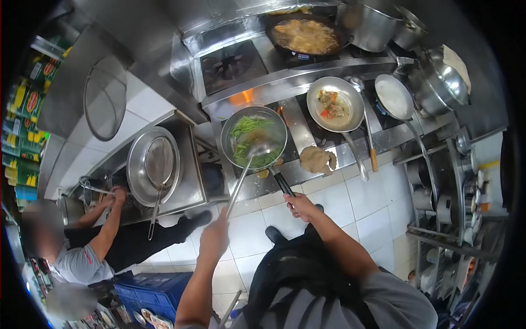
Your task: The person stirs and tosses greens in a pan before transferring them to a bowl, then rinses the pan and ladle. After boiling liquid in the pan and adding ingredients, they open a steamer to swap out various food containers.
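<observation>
My left hand point(214, 237) is wrapped round the handle of a long metal ladle point(239, 189), whose bowl rests among green vegetables point(253, 130) in a pan. My right hand point(301, 206) grips the black handle of that pan point(224, 143), which sits over the front left burner. Right of it, a folded tan cloth point(318, 159) lies on the stove's front edge. Behind the cloth stands a steel pan point(356, 118) with pieces of food in it.
Oil with food bubbles in a dark wok point(344, 38) at the back. A white-coated pan point(393, 97) and a metal bowl point(463, 93) stand right. On the left are a basin point(134, 167), a co-worker point(90, 263) and a blue crate point(145, 296). Flame shows behind my pan.
</observation>
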`<state>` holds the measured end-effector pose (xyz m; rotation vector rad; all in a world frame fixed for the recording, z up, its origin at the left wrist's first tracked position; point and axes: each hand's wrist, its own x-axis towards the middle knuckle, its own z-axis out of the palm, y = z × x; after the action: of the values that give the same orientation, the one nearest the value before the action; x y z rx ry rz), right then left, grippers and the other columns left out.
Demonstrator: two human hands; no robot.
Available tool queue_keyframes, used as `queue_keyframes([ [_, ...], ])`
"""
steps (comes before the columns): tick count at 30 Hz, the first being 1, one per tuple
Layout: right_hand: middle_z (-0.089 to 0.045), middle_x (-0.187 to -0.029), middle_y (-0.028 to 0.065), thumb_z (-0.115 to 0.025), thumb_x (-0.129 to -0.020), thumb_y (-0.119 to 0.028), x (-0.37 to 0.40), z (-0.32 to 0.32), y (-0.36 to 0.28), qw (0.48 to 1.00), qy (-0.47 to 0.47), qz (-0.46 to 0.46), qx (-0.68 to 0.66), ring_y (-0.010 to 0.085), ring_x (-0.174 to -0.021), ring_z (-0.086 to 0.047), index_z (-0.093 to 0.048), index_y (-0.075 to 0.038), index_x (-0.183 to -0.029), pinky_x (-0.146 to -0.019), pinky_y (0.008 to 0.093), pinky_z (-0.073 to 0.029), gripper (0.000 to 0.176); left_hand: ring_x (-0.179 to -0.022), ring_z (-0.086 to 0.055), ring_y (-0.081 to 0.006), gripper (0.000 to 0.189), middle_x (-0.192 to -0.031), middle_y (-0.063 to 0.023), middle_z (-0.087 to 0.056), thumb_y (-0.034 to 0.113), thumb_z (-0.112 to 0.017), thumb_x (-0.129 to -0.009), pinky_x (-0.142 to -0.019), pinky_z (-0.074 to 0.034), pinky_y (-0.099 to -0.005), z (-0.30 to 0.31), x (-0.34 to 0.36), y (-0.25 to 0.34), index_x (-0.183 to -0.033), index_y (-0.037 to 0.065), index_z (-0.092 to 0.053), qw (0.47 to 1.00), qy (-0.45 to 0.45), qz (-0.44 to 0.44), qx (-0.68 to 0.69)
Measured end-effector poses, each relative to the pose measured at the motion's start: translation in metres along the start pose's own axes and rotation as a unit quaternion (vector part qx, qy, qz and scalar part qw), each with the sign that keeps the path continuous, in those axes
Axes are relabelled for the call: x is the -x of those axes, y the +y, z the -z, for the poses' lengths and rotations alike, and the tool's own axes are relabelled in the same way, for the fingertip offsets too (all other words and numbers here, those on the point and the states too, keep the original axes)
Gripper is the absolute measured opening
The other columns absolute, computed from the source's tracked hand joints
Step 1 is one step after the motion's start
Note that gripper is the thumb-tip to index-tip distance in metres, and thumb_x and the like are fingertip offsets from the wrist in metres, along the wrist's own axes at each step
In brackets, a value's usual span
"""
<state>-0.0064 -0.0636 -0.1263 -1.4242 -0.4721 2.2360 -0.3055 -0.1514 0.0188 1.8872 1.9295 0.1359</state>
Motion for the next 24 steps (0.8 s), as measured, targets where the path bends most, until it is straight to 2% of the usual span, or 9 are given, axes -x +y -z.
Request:
queue_keyframes([
  [2, -0.045, -0.068, -0.0012, -0.065, -0.094, -0.035, -0.005, 0.011, 0.001, 1.000, -0.001, -0.015, 0.026, 0.0075, -0.044, -0.033, -0.049, -0.014, -0.088, -0.038, 0.0262, -0.023, 0.027, -0.080, -0.066, -0.0425, 0.053, -0.088, -0.0241, -0.068, 0.016, -0.052, -0.096, -0.071, -0.052, -0.0519, -0.010, 0.001, -0.002, -0.148, 0.019, -0.041, 0.999, -0.036, 0.023, -0.001],
  [4, -0.047, -0.071, -0.0005, -0.065, -0.094, -0.036, -0.011, 0.017, 0.002, 0.999, -0.016, -0.017, 0.031, 0.0084, -0.047, -0.037, -0.051, -0.014, -0.091, -0.039, 0.0255, -0.026, 0.026, -0.079, -0.064, -0.0462, 0.048, -0.088, -0.0291, -0.065, 0.010, -0.060, -0.092, -0.070, -0.051, -0.0470, -0.026, -0.023, -0.011, -0.139, 0.011, -0.054, 0.996, 0.051, 0.051, 0.059],
  [8, -0.057, -0.080, 0.0025, -0.056, -0.094, -0.059, -0.001, 0.041, -0.001, 0.997, -0.039, -0.002, 0.061, 0.0129, -0.063, -0.056, -0.055, -0.012, -0.101, -0.057, 0.0290, -0.048, 0.048, -0.056, -0.062, -0.0301, 0.043, -0.077, -0.0221, -0.064, 0.016, -0.057, -0.097, -0.057, -0.051, -0.0429, -0.025, -0.021, 0.002, -0.140, 0.012, -0.054, 0.977, 0.165, 0.008, 0.133],
  [10, -0.060, -0.086, 0.0052, -0.051, -0.093, -0.068, 0.008, 0.072, 0.017, 0.998, -0.011, 0.030, 0.062, 0.0150, -0.070, -0.060, -0.054, -0.010, -0.116, -0.064, 0.0304, -0.052, 0.063, -0.046, -0.050, -0.0207, 0.047, -0.065, -0.0076, -0.055, 0.029, -0.052, -0.100, -0.043, -0.043, -0.0336, -0.015, -0.011, 0.017, -0.145, 0.018, -0.048, 0.874, -0.016, 0.204, 0.441],
  [11, -0.060, -0.091, 0.0070, -0.051, -0.093, -0.067, 0.025, 0.092, 0.019, 0.999, -0.014, -0.009, 0.030, 0.0158, -0.073, -0.061, -0.053, -0.008, -0.122, -0.066, 0.0294, -0.052, 0.066, -0.046, -0.050, -0.0207, 0.047, -0.065, -0.0076, -0.055, 0.029, -0.052, -0.100, -0.043, -0.043, -0.0336, -0.003, -0.026, 0.035, -0.145, 0.018, -0.048, 0.880, -0.019, 0.185, 0.437],
  [13, -0.061, -0.091, 0.0094, -0.049, -0.097, -0.059, 0.048, 0.145, 0.049, 1.000, 0.013, -0.018, -0.019, 0.0163, -0.072, -0.060, -0.054, -0.007, -0.120, -0.064, 0.0285, -0.051, 0.057, -0.043, -0.041, -0.0080, 0.052, -0.060, 0.0019, -0.044, 0.044, -0.051, -0.099, -0.036, -0.033, -0.0234, 0.015, -0.042, 0.067, -0.145, 0.021, -0.041, 0.691, -0.093, 0.163, 0.698],
  [16, -0.063, -0.091, 0.0097, -0.052, -0.098, -0.051, 0.086, 0.230, 0.091, 0.988, 0.143, -0.053, -0.026, 0.0185, -0.072, -0.061, -0.056, -0.008, -0.114, -0.063, 0.0321, -0.052, 0.046, -0.043, -0.041, -0.0035, 0.040, -0.066, 0.0054, -0.049, 0.030, -0.050, -0.102, -0.034, -0.032, -0.0197, 0.062, -0.134, 0.139, -0.139, 0.016, -0.048, 0.700, -0.093, 0.074, 0.704],
  [20, -0.064, -0.091, 0.0102, -0.057, -0.096, -0.045, 0.127, 0.335, 0.165, 0.953, 0.274, -0.099, -0.083, 0.0224, -0.071, -0.061, -0.058, -0.010, -0.108, -0.062, 0.0362, -0.053, 0.037, -0.044, -0.044, -0.0062, 0.052, -0.065, 0.0037, -0.048, 0.013, -0.047, -0.100, -0.037, -0.036, -0.0222, 0.099, -0.295, 0.227, -0.150, 0.012, -0.034, 0.871, -0.094, -0.044, 0.481],
  [24, -0.061, -0.094, 0.0138, -0.055, -0.097, -0.041, 0.159, 0.403, 0.234, 0.925, 0.330, -0.119, -0.146, 0.0235, -0.069, -0.060, -0.054, -0.006, -0.115, -0.059, 0.0370, -0.053, 0.039, -0.045, -0.043, -0.0081, 0.060, -0.065, 0.0008, -0.047, 0.011, -0.050, -0.098, -0.038, -0.039, -0.0262, 0.096, -0.388, 0.303, -0.154, 0.008, -0.027, 0.905, -0.109, -0.051, 0.409],
])
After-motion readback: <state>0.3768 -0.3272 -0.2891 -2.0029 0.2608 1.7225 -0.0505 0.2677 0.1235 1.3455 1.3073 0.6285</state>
